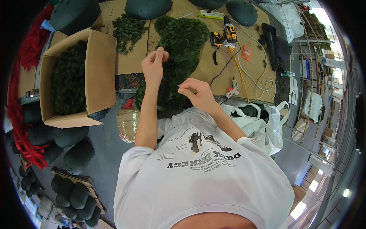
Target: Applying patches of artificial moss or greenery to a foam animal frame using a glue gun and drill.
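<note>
Cardboard-covered table (pixel 131 63): dark green mossy mound (pixel 183 40), dense, fuzzy, elongated.

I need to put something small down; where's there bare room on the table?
Bare cardboard shows below the loose green clump, between the open box and left hand. Another patch lies between the green mound, drill and right hand. It's crowded around the drill, glue gun and orange packet, and along the far edge with dark domes.

A workshop, with power drill (pixel 229 32), glue gun (pixel 232 91).
</note>
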Demonstrator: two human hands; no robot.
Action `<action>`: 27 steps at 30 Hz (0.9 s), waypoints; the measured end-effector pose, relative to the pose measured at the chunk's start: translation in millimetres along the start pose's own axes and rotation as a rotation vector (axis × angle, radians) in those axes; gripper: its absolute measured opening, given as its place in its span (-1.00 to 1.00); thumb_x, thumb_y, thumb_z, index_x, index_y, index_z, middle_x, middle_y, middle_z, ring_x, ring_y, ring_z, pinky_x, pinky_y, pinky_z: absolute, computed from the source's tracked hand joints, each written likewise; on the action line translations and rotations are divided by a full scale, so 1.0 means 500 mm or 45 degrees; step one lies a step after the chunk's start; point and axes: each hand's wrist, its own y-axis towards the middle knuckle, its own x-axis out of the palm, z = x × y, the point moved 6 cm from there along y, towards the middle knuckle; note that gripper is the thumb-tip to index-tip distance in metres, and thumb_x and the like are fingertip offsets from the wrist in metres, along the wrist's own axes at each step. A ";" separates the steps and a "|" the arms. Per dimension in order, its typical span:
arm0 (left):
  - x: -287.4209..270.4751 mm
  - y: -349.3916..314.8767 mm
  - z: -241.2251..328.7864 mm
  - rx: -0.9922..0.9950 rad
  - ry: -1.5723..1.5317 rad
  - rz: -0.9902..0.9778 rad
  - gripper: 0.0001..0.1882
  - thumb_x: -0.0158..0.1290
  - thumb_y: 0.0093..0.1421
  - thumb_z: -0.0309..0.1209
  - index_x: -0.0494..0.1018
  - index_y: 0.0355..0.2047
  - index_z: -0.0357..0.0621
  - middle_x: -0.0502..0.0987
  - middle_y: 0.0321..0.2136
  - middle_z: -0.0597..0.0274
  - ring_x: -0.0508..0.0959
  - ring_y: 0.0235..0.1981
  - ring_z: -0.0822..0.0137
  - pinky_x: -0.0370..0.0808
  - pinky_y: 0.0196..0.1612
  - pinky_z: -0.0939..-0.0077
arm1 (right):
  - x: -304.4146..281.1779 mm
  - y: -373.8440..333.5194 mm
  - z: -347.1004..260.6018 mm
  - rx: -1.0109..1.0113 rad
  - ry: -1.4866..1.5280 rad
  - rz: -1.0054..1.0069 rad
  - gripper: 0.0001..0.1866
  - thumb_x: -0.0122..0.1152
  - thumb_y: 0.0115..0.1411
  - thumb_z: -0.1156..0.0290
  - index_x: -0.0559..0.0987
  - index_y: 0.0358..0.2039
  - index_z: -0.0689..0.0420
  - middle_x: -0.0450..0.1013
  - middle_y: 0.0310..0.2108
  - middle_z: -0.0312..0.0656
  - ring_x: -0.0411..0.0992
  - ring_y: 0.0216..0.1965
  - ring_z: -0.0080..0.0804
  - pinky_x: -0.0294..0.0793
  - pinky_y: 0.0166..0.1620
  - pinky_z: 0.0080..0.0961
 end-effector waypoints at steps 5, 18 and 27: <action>0.095 -0.089 0.035 -0.877 -0.185 -0.619 -0.52 -0.07 0.54 -0.14 0.47 0.13 -0.38 0.66 -0.32 0.18 0.61 -0.37 0.37 0.54 -0.24 0.52 | 0.019 0.017 0.002 -0.152 -0.178 -0.061 -0.90 0.39 0.26 0.45 0.68 -0.30 0.21 0.58 -0.35 -0.19 0.55 -0.34 -0.33 0.52 -0.26 -0.44; -0.122 0.130 0.083 -0.457 -0.050 -0.297 -0.70 -0.06 0.53 -0.28 0.51 -0.25 -0.25 0.14 -0.62 0.55 0.10 -0.65 0.59 0.06 -0.58 0.59 | -0.077 0.005 0.095 0.290 0.133 0.462 -0.88 0.39 0.29 0.45 0.70 -0.27 0.24 0.60 -0.38 -0.37 0.47 -0.35 -0.68 0.45 -0.23 -0.66; -0.434 0.045 0.123 0.098 0.916 0.490 -0.68 0.25 0.34 -0.25 0.70 -0.21 -0.34 0.60 -0.49 0.30 0.51 -0.49 0.51 0.44 -0.38 0.60 | -0.158 -0.026 0.177 0.416 0.428 0.608 -0.80 0.37 0.30 0.46 0.68 -0.18 0.36 0.65 -0.29 -0.19 0.60 -0.24 -0.54 0.57 -0.12 -0.63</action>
